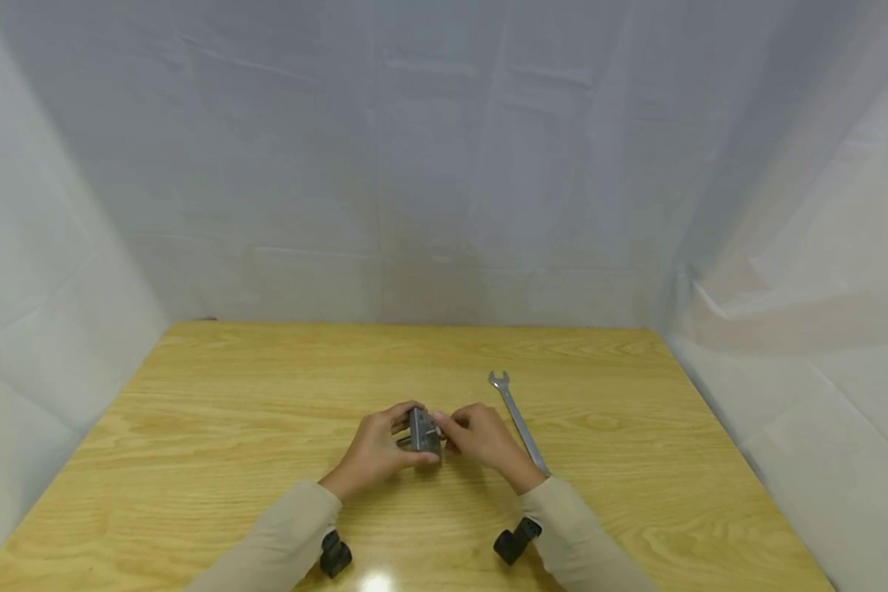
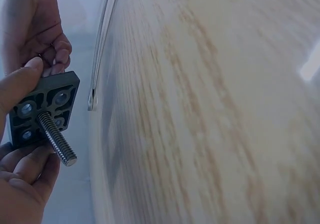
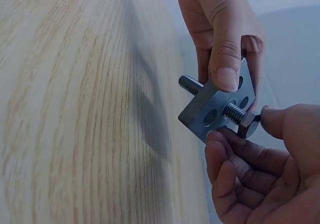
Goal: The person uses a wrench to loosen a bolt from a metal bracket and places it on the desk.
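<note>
Crosswise, the bolt runs through the plate above the surface, its head to the right, its threaded tip jutting left. My left hand grips the plate between thumb and fingers, while my right hand, nearer the head, pinches that end. Just right of my right hand lies the wrench.

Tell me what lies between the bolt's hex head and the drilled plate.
The right wrist view shows a stretch of exposed thread between the hex head and the drilled plate; the head stands off it.
</note>
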{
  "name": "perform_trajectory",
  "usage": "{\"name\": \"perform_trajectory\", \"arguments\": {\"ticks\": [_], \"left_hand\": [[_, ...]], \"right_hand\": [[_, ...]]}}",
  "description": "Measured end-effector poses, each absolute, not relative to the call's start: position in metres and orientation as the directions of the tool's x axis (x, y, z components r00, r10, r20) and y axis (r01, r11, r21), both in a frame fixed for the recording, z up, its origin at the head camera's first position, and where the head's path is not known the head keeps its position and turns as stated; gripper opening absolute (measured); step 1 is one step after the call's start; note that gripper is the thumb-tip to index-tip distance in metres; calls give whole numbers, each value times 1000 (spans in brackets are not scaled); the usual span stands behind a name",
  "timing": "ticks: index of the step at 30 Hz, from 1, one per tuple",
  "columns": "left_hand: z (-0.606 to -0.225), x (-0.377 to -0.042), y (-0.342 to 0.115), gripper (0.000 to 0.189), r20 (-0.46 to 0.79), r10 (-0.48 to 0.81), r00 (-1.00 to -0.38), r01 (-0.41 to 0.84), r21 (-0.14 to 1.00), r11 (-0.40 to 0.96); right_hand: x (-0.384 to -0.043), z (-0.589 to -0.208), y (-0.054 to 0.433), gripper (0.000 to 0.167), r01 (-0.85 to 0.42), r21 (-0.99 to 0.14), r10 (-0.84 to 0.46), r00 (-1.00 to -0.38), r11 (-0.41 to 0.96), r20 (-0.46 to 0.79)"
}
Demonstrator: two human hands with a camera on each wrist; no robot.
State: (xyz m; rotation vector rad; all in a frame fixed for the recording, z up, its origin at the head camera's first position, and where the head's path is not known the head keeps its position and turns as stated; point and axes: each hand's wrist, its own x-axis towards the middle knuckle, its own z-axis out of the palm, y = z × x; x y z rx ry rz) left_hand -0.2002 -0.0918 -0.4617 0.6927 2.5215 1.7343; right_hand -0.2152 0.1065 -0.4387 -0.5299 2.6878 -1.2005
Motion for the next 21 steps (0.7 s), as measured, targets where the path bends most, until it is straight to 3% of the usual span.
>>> {"name": "perform_trajectory", "arguments": {"ticks": [4, 11, 21], "left_hand": [[-462, -201, -92, 63, 234, 368, -900, 348, 894, 283], [-462, -202, -92, 63, 235, 370, -899, 360, 878, 317], [-458, -203, -94, 59, 232, 356, -905, 343, 894, 289]], "right_hand": [[-217, -439, 106, 47, -278, -736, -394, -919, 618, 16], [-217, -437, 107, 22, -389, -703, -458, -883, 596, 100], [-211, -434, 105, 24, -505, -665, -493, -839, 550, 230]]}}
